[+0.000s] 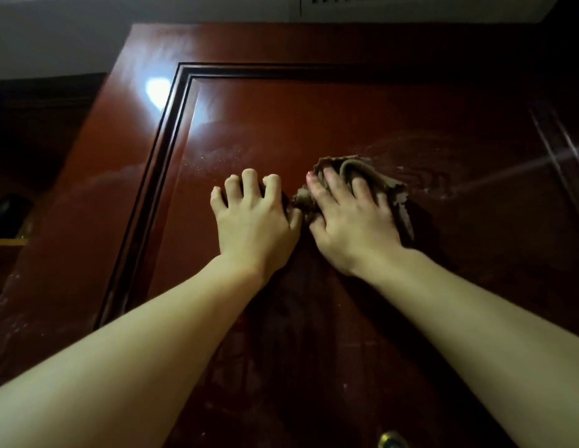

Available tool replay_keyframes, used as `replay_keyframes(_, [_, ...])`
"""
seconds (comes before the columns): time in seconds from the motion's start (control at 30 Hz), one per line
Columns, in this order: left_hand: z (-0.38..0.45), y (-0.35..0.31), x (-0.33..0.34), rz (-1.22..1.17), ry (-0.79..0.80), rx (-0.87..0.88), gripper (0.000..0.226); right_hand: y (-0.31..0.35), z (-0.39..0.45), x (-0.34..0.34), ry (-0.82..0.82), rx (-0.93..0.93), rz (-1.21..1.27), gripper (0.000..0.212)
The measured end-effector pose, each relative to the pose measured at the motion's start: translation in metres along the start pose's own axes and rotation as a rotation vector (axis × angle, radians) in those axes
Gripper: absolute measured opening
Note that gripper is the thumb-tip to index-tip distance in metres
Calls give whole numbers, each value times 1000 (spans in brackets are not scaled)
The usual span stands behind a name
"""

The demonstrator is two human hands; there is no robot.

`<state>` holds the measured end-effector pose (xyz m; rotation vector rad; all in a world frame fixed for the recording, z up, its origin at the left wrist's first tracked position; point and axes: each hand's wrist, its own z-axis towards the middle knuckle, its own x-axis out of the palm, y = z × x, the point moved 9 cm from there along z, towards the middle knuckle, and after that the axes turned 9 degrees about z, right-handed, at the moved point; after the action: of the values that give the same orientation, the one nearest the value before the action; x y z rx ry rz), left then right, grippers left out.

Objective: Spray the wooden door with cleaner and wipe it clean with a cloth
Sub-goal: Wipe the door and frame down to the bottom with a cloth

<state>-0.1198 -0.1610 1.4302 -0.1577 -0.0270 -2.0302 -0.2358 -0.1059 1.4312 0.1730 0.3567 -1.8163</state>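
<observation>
The glossy reddish-brown wooden door [281,118] fills the view, with a dark moulding framing its raised panel. My right hand [353,218] holds a crumpled brown cloth [356,166] against the panel, fingers dug into its folds and thumb at its left corner. My left hand [252,218] rests on the panel just left of the cloth, its fingers bent and only the tips touching the wood. Wet streaks and droplets [420,169] show on the panel to the right of the cloth and to the upper left of my left hand. No spray bottle is in view.
A brass door knob [391,439] peeks in at the bottom edge. A dark opening with a yellow shelf edge [10,242] lies left of the door. A white wall and vent [362,1] sit above the door's top.
</observation>
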Motion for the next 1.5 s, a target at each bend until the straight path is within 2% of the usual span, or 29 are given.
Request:
replay_keyframes(0.17, [-1, 1, -1, 28, 13, 5, 53, -8, 16, -10, 2, 24, 45, 61])
replay_keyframes(0.3, [1, -1, -5, 25, 35, -12, 60, 4, -20, 3, 9, -65, 42, 63])
replay_keyframes(0.4, [3, -2, -5, 22, 68, -24, 58, -4, -16, 0, 14, -111, 28, 62])
replay_keyframes(0.57, [7, -3, -4, 24, 85, -51, 54, -31, 18, -19, -15, -2, 29, 61])
replay_keyframes(0.67, [12, -8, -2, 2, 100, -72, 56, -27, 4, -15, -27, 16, 30, 61])
replay_keyframes(0.8, [14, -12, -1, -26, 61, -84, 56, -24, -16, -8, -23, -20, 34, 62])
replay_keyframes(1.1, [14, -32, -1, -39, 15, -9, 55, -46, 18, -23, -58, 53, 42, 61])
replay_keyframes(1.3, [12, -42, -3, -16, 43, -14, 55, -39, -26, -13, -58, -78, 30, 61])
replay_keyframes(1.4, [13, -45, -1, 13, 55, -26, 57, -46, -7, -21, -36, -98, 35, 60])
replay_keyframes(1.5, [15, -46, -4, 12, 2, -36, 57, -49, 26, -29, -3, -74, 56, 59])
